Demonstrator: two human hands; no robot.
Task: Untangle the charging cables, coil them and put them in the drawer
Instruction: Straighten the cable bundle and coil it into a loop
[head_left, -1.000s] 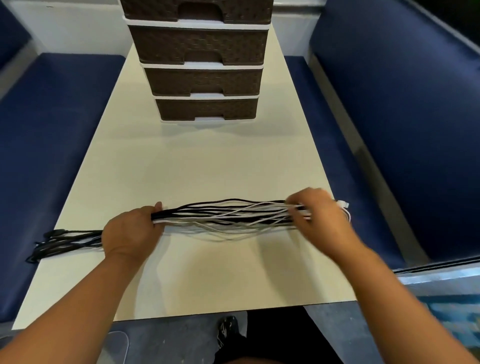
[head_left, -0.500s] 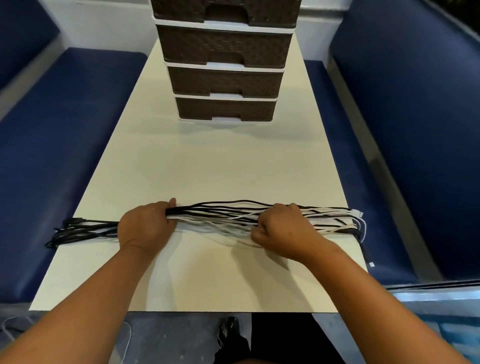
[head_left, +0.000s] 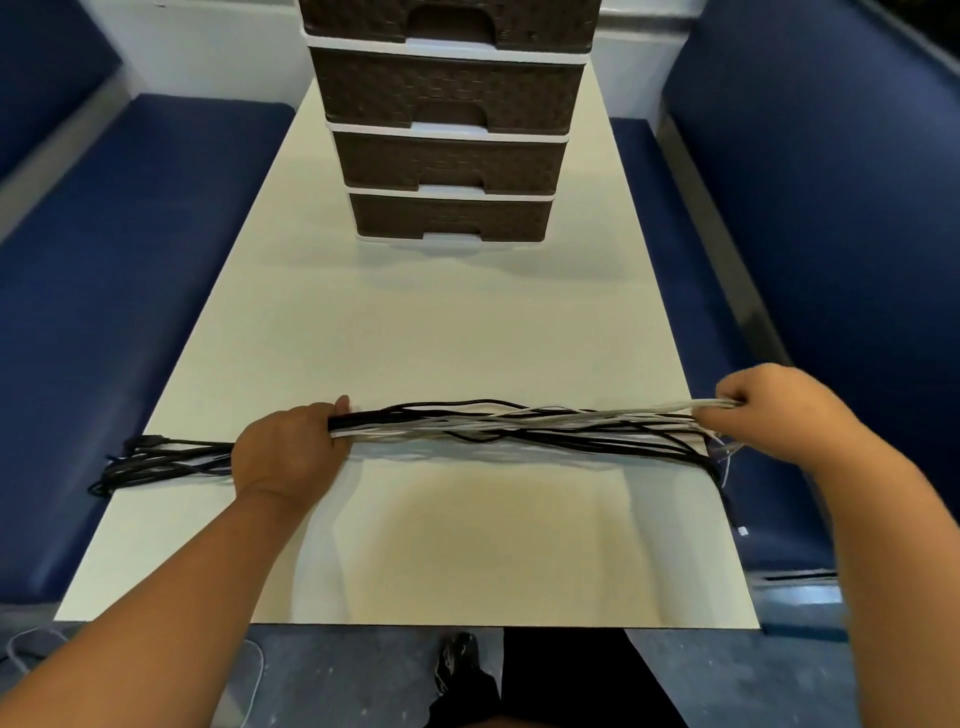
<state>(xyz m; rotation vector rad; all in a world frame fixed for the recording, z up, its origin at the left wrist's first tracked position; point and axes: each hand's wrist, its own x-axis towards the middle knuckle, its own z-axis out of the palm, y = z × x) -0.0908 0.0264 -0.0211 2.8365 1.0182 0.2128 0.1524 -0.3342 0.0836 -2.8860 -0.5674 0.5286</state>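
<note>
A bundle of black and white charging cables (head_left: 519, 426) lies stretched across the near part of the cream table (head_left: 467, 332). My left hand (head_left: 285, 452) grips the bundle left of its middle. Its black loose ends (head_left: 150, 462) trail to the table's left edge. At the right edge my right hand (head_left: 769, 410) pinches several white strands, lifted slightly above the black ones. A black plug end (head_left: 740, 527) hangs over the right edge. The brown wicker drawer unit (head_left: 447, 140) stands at the far end, all visible drawers closed.
Blue padded benches (head_left: 130, 291) run along both sides of the table, the right one with a tall blue backrest (head_left: 831, 182). A white cable (head_left: 31, 649) lies on the grey floor at lower left. A shoe (head_left: 457, 660) shows below the table's near edge.
My right hand has slid from the middle of the bundle out to the table's right edge, drawing white strands along. The left hand keeps its grip in the same place.
</note>
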